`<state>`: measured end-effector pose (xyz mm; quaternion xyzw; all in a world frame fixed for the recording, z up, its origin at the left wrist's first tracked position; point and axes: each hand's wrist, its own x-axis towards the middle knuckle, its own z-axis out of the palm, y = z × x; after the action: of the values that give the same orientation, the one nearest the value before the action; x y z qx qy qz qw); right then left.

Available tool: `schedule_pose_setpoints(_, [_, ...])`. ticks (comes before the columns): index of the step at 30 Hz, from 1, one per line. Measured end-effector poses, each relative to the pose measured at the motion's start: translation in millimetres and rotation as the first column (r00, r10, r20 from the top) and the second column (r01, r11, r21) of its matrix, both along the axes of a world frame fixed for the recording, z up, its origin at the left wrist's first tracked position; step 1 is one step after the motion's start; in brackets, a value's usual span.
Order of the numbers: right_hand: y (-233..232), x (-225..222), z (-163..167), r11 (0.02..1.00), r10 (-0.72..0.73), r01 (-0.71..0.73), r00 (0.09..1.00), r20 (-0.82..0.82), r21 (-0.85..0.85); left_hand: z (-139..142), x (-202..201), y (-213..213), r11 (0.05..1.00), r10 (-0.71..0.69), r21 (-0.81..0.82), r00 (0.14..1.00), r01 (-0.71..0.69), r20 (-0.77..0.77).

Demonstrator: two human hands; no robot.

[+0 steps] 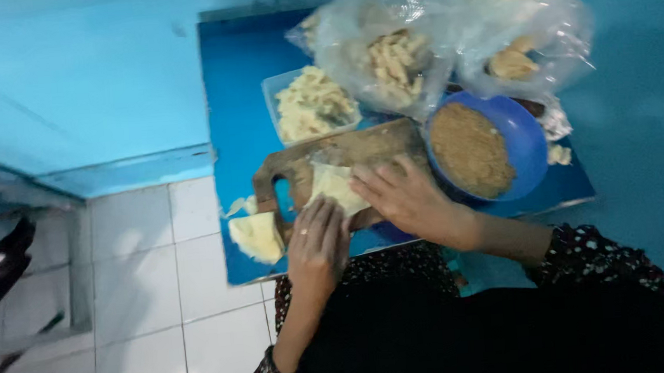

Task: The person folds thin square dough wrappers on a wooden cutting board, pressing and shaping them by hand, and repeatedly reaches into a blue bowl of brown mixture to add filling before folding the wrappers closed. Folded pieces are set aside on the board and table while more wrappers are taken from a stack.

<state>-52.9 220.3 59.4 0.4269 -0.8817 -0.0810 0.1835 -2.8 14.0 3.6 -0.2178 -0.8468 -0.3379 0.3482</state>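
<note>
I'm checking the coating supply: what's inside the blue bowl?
The blue bowl holds brown crumbs, filled nearly to the rim. What lies beneath the crumbs is covered. The right hand rests beside it on the wooden board.

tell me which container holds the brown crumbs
The blue bowl, at the right end of the wooden board. The clear tub and the plastic bags behind it hold pale, yellowish food.

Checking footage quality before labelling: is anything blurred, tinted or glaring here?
Head view: strong blue cast overall; motion blur softens both hands on the brown wooden cutting board; glare on the clear plastic bags; the white floor tiles look washed out.
</note>
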Motion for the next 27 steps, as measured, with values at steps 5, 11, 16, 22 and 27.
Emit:
schedule_pose_setpoints(5, [99, 17, 55, 0.865, -0.047, 0.186, 0.955, 0.294, -0.466, 7, 2, 2, 0.999, -0.051, -0.004, 0.999, 0.051, 0.005])
schedule_pose_setpoints(11, [116, 7, 33, 0.761, -0.147, 0.444, 0.829, 0.54, -0.474, 26, 10, 6, 1.0, -0.014, 0.005, 0.997, 0.014, 0.071])
schedule_pose_setpoints(16, [115, 6, 21, 0.771, -0.159, 0.453, 0.817, 0.553, -0.448, 38, 20, 2, 0.996, 0.065, 0.052, 0.991, -0.072, 0.115])
schedule_pose_setpoints(22, [107, 9, 9, 0.709, -0.296, 0.565, 0.781, 0.549, -0.422, 35, 21, 2, 0.981, 0.173, 0.056, 0.969, -0.185, 0.174])
schedule_pose_setpoints(27, [105, 3, 5, 0.391, -0.232, 0.736, 0.66, 0.714, -0.553, 28, 15, 4, 0.97, 0.224, 0.054, 0.96, -0.236, 0.17])
